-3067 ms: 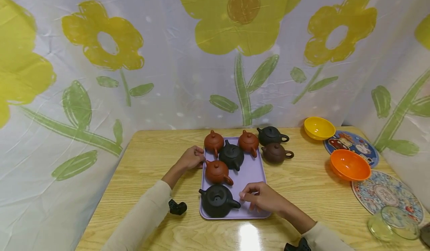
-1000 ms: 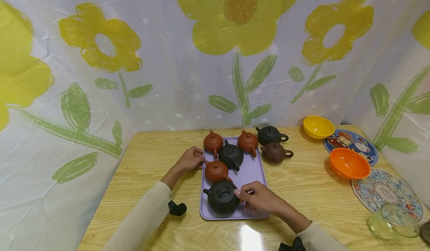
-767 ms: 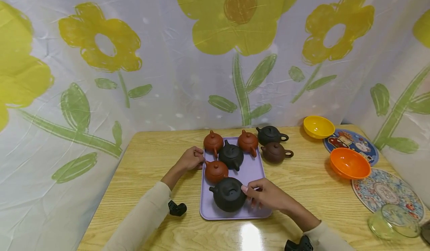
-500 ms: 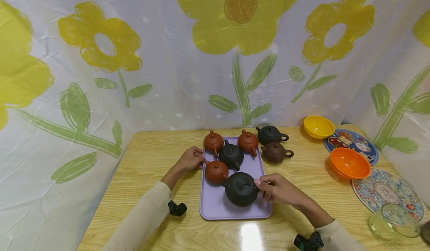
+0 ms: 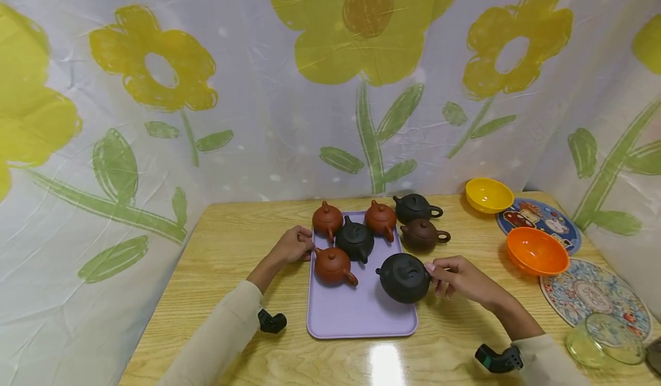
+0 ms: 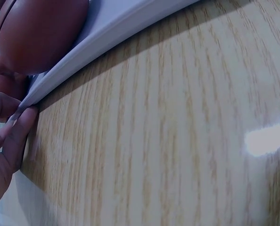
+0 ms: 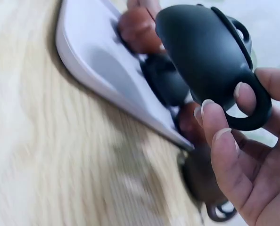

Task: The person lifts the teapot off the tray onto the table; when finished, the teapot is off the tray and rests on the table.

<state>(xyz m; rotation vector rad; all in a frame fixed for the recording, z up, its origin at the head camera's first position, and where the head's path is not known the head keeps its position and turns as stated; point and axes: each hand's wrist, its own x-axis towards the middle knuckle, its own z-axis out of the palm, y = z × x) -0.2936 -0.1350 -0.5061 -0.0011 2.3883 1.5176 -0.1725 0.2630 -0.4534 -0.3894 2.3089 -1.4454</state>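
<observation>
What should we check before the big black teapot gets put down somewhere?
1. Hold on the handle: ok. The right hand has fingers curled round the handle loop of the big black teapot.
2. Pot lifted free: ok. The right wrist view shows it in the air above the purple tray.
3. Tray held steady: ok. The left hand pinches the tray's left edge.
4. Space to its right: cannot tell. The brown teapot stands close beside it on the table.
5. Lid seated: cannot tell. The lid is too dark to make out.
</observation>
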